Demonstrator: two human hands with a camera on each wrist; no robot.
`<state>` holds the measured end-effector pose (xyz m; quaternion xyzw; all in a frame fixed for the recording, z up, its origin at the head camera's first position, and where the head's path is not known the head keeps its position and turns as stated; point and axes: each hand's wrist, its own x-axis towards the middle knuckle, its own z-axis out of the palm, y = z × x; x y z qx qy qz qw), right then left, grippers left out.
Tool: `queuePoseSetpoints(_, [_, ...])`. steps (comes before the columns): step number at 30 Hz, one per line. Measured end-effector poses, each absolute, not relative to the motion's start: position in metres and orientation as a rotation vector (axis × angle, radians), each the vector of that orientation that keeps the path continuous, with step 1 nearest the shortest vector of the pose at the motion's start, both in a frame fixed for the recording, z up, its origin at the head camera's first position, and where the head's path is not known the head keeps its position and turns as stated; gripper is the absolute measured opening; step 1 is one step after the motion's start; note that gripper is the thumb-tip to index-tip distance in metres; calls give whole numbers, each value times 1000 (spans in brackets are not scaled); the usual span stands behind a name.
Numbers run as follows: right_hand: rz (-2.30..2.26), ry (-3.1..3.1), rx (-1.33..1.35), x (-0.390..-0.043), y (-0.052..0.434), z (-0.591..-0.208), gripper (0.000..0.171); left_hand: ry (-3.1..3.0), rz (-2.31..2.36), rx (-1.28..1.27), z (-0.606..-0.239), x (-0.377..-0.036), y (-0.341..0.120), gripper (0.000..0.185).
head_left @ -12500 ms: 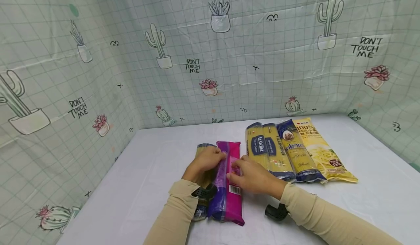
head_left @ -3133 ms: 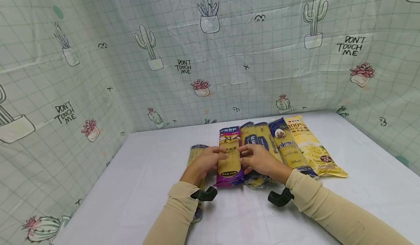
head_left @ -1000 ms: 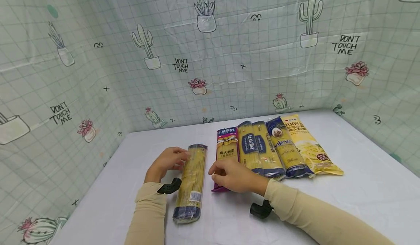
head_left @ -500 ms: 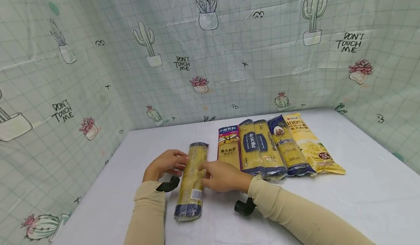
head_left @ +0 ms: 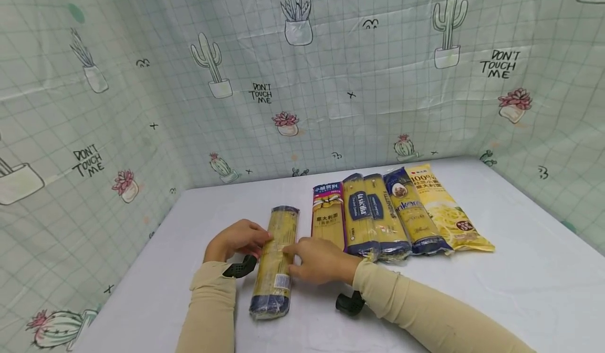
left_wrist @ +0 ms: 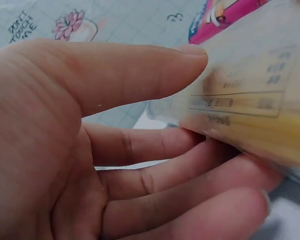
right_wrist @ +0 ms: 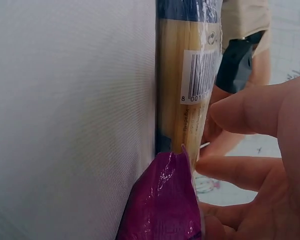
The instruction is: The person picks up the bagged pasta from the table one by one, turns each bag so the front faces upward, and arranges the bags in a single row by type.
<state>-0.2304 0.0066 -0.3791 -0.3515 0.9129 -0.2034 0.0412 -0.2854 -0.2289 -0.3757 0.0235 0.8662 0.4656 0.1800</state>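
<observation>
A clear pack of spaghetti [head_left: 275,261] with dark blue ends lies lengthwise on the white table, back label and barcode up. My left hand [head_left: 240,239] pinches its left edge. In the left wrist view the thumb [left_wrist: 155,65] lies on the wrapper and the fingers [left_wrist: 155,187] reach beneath the edge. My right hand [head_left: 317,259] touches the pack from the right with thumb and index fingertips; its other fingers are partly hidden. A purple-edged pasta pack [head_left: 328,219] lies just beyond the right hand, front side up, its lower part hidden by that hand.
Right of the purple pack lie two la sicilia spaghetti packs [head_left: 361,214], side by side, then a blue-ended pasta pack [head_left: 416,216] and a yellow pasta bag [head_left: 451,211]. A patterned curtain [head_left: 321,80] stands behind the white table [head_left: 378,311].
The purple pack has been turned front up and set beside the row. My right hand has then left it and moved left to the spaghetti pack, where my left hand now pinches the edge.
</observation>
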Motion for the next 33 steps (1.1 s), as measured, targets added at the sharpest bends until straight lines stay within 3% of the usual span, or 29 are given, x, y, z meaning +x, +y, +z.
queuePoseSetpoints(13, [-695, 2789, -1003, -232, 7, -383, 52, 2356, 1265, 109, -379, -287, -222, 35])
queuePoseSetpoints(22, [-744, 2788, -982, -232, 9, -385, 51, 2162, 1335, 249, -384, -287, -217, 42])
queuePoseSetpoints(33, [-794, 2788, -992, -233, 10, -385, 48, 2130, 1393, 285, -386, -292, -216, 39])
